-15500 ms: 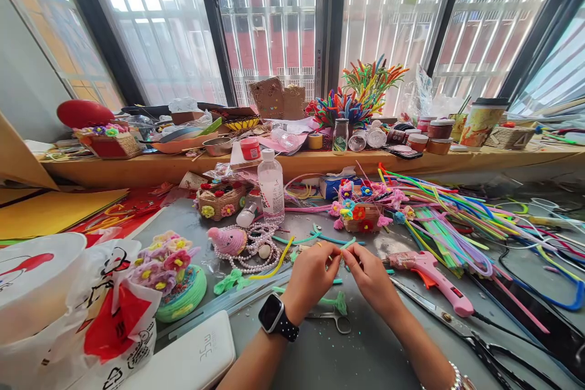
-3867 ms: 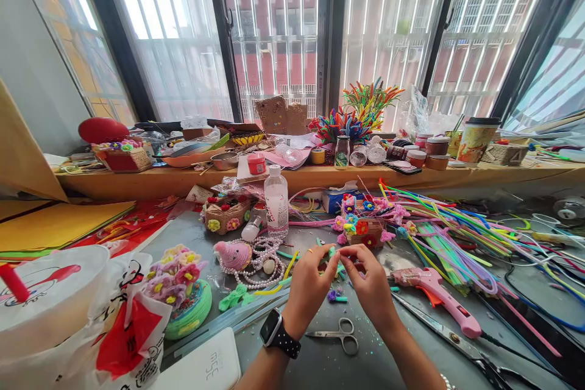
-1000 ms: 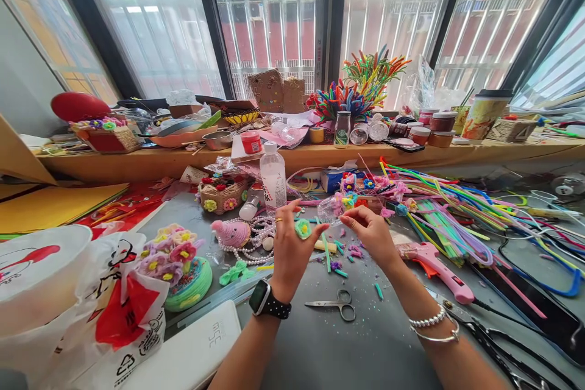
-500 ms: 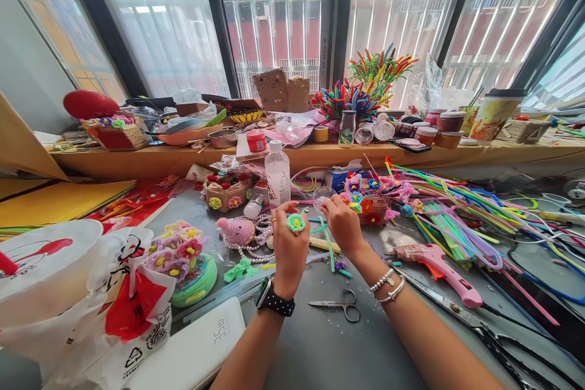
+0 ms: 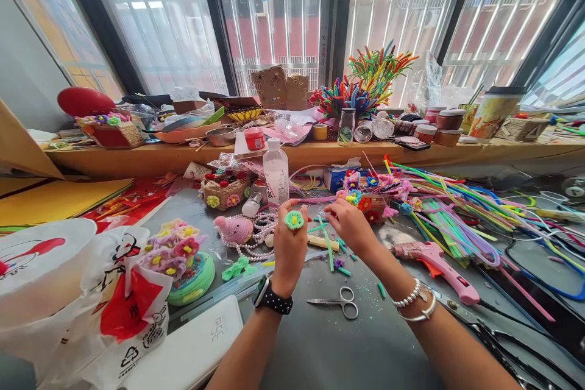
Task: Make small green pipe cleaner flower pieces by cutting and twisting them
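Note:
My left hand [image 5: 292, 253] is raised over the middle of the table, its fingers curled inward. A green pipe-cleaner flower [image 5: 294, 220] with a yellow centre sits on the back of its fingers. What those fingers hold, if anything, is hidden. To the right, my right hand [image 5: 351, 228] hovers with bent fingers slightly apart, and nothing shows in them. A pink strip [image 5: 315, 200] lies in line between the two hands; I cannot tell whether either touches it. Below them are green pipe-cleaner pieces [image 5: 328, 247] and small scissors [image 5: 338, 301].
A pink glue gun [image 5: 439, 265] and large black-handled scissors [image 5: 498, 341] flank my right forearm. Pipe cleaners [image 5: 457, 219] spread at right. A bottle [image 5: 275, 173] stands behind my left hand. A flower pot [image 5: 194, 280], white power bank [image 5: 196, 347] and plastic bag [image 5: 128, 311] are at left.
My right hand has moved slightly right and down, away from my left, and its fingers have loosened. The clear round thing by its fingertips no longer shows. My left hand is nearly still.

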Demonstrator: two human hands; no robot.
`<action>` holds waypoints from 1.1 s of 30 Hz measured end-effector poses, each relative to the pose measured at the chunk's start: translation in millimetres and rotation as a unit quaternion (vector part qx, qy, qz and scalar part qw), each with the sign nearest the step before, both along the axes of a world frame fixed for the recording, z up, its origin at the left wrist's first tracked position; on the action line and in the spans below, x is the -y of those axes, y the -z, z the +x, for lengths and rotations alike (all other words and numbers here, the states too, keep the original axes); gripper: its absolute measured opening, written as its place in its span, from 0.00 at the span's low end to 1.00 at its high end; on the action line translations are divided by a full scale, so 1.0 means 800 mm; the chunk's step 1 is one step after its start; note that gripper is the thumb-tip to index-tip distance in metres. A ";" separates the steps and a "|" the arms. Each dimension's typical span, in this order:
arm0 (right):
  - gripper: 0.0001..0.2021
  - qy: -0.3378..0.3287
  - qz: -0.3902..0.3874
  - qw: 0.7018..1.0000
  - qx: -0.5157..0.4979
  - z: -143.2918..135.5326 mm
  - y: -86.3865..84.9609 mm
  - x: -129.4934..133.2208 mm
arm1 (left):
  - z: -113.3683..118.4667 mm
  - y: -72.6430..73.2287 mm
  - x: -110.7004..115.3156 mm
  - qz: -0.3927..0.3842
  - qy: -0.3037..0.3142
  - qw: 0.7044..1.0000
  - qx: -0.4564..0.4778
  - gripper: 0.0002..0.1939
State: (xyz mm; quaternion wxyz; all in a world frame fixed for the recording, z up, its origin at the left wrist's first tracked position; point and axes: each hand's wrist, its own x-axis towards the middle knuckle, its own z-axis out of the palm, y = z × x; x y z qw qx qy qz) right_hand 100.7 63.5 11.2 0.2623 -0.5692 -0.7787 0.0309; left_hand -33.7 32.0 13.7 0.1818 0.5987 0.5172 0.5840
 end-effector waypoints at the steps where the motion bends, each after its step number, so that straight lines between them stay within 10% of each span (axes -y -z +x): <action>1: 0.07 -0.012 -0.010 1.000 -0.004 0.008 0.000 0.012 | 0.000 -0.001 0.002 -0.005 0.000 1.000 -0.014 0.10; 9: 0.08 -0.069 -0.106 0.988 -0.087 0.054 0.026 0.060 | 0.000 -0.005 0.009 -0.002 -0.115 0.962 -0.249 0.08; 16: 0.08 -0.045 -0.087 0.992 -0.075 0.059 0.034 0.057 | -0.001 -0.006 0.009 -0.113 -0.069 0.910 -0.394 0.08; 26: 0.16 0.123 0.046 0.987 -0.094 0.082 0.020 0.060 | -0.013 -0.015 0.008 -0.235 -0.182 0.821 -0.488 0.13; 33: 0.17 0.180 0.108 0.964 -0.161 0.100 0.004 0.067 | -0.019 -0.022 0.012 -0.250 -0.190 0.810 -0.495 0.14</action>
